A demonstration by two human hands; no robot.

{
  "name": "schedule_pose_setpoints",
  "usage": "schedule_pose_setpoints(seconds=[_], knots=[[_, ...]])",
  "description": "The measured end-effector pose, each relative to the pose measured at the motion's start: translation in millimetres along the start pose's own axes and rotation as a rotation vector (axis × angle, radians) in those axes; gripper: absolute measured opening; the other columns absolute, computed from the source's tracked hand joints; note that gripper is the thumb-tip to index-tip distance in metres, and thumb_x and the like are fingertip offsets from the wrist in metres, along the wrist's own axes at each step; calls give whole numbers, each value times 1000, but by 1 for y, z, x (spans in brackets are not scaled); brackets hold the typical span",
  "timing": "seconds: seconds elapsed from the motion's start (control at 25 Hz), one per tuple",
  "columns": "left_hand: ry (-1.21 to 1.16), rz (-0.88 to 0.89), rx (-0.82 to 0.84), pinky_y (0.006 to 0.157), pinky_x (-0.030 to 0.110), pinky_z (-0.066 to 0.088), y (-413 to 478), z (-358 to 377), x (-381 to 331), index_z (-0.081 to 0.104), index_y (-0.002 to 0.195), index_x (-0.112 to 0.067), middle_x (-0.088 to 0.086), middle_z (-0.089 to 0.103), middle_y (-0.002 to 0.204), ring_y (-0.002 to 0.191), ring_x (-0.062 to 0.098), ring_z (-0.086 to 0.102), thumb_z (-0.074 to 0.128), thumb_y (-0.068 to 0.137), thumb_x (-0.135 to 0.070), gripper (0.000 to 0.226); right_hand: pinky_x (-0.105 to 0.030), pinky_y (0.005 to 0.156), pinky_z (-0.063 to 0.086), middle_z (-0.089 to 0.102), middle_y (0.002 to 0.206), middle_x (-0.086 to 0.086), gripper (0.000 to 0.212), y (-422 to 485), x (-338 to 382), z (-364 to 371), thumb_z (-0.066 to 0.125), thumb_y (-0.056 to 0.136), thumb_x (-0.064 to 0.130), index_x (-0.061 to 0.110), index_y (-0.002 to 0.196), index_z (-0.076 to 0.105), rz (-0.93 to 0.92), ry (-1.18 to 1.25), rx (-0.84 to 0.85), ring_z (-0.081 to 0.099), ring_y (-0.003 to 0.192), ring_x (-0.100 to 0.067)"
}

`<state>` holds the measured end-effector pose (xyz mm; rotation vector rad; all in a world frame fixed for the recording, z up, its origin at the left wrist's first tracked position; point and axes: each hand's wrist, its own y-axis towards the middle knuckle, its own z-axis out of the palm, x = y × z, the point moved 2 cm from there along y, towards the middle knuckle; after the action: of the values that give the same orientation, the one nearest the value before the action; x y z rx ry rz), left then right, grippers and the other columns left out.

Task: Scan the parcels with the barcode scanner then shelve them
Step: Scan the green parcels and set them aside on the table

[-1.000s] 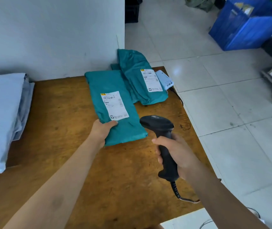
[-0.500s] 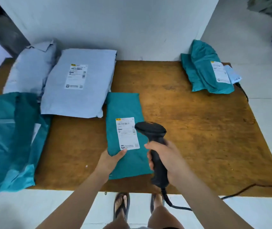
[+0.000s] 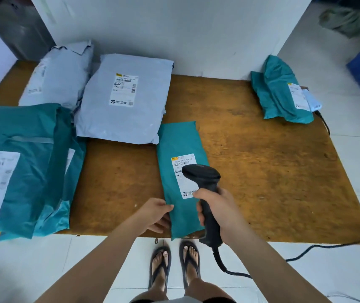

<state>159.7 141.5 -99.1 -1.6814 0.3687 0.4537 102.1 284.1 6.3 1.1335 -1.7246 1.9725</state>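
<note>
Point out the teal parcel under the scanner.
The narrow middle teal parcel, held by the left hand; the left teal stack and right teal pile lie untouched.

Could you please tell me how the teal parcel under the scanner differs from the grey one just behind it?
The teal parcel is narrow; the grey parcel is wider. The left hand grips the teal parcel's edge; the grey parcel lies untouched. The scanner partly covers the teal parcel's label; the grey parcel's label shows fully. Both lie flat, labels up.
</note>
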Motion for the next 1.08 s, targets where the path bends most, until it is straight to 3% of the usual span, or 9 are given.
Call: schedule_pose_setpoints(seconds=[0.16, 0.36, 0.6, 0.76, 0.88, 1.08], knots=[[-18, 0, -68, 76, 40, 56, 6, -6, 2, 51, 109, -14, 3, 64, 85, 73, 18, 65, 54, 93, -34, 25, -25, 41, 33, 49, 54, -10, 11, 5, 5, 1, 62, 82, 9, 6, 88, 54, -31, -44, -20, 40, 38, -20], [-134, 59, -141, 80, 40, 54, 14, -15, -9, 51, 121, -11, 9, 62, 106, 88, 23, 63, 58, 92, -30, 36, -25, 41, 34, 50, 53, -10, 9, 13, 6, 3, 62, 82, 10, 7, 85, 54, -29, -130, -10, 41, 37, -19], [-131, 34, -135, 82, 39, 53, 17, -13, -8, 49, 129, -11, 7, 60, 103, 88, 22, 62, 56, 93, -28, 40, -27, 44, 35, 49, 53, -9, 10, 13, 6, 4, 61, 81, 11, 7, 87, 54, -20, -149, 11, 41, 37, -19], [-162, 23, -134, 82, 39, 52, 19, -10, -9, 46, 132, -10, 9, 60, 113, 92, 23, 62, 57, 92, -30, 46, -27, 45, 36, 50, 53, -9, 9, 12, 7, 3, 61, 82, 12, 7, 87, 55, -9, -158, 18, 41, 37, -18], [-136, 100, -207, 82, 37, 53, 22, -3, -12, 55, 118, -13, 7, 62, 121, 96, 22, 62, 61, 90, -29, 33, -27, 45, 38, 52, 55, -8, 15, 12, 5, 0, 62, 83, 13, 6, 95, 57, 1, -161, 15, 43, 39, -18], [-91, 168, -278, 67, 30, 53, 11, -20, -11, 60, 101, -12, 8, 65, 104, 89, 24, 61, 56, 92, -14, 10, -27, 44, 36, 52, 55, -10, 10, 12, 0, 0, 61, 83, 9, 6, 92, 58, -6, -113, 33, 42, 40, -20]])
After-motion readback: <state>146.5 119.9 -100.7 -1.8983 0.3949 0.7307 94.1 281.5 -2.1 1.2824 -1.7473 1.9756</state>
